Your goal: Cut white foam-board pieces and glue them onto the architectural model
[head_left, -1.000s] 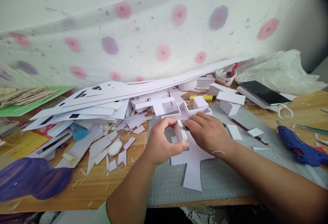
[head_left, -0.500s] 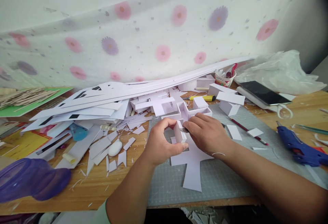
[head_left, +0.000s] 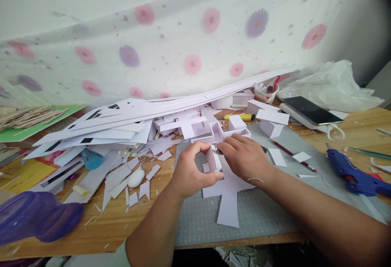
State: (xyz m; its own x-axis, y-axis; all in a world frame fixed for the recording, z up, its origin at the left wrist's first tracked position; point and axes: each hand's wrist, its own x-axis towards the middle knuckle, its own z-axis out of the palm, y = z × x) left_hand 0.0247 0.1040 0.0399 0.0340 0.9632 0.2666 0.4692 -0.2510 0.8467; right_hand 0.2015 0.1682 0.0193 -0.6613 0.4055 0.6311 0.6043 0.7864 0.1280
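Observation:
Both hands work over a grey cutting mat (head_left: 259,214). My left hand (head_left: 191,173) pinches a small white folded foam-board piece (head_left: 214,161) between thumb and fingers, holding it upright. From the right, my right hand (head_left: 246,157) presses its closed fingertips against the top of the same piece. Under the hands lies a flat white cross-shaped cutout (head_left: 227,198).
A heap of white board sheets and offcuts (head_left: 122,124) covers the back left of the wooden desk. Small white boxes (head_left: 270,122), a yellow utility knife (head_left: 242,117), a red pencil (head_left: 290,155), a blue glue gun (head_left: 354,173), a phone (head_left: 314,110) and a purple object (head_left: 36,216) lie around.
The hands and the small piece stay almost where they were; the view shifts slightly. No grip changes.

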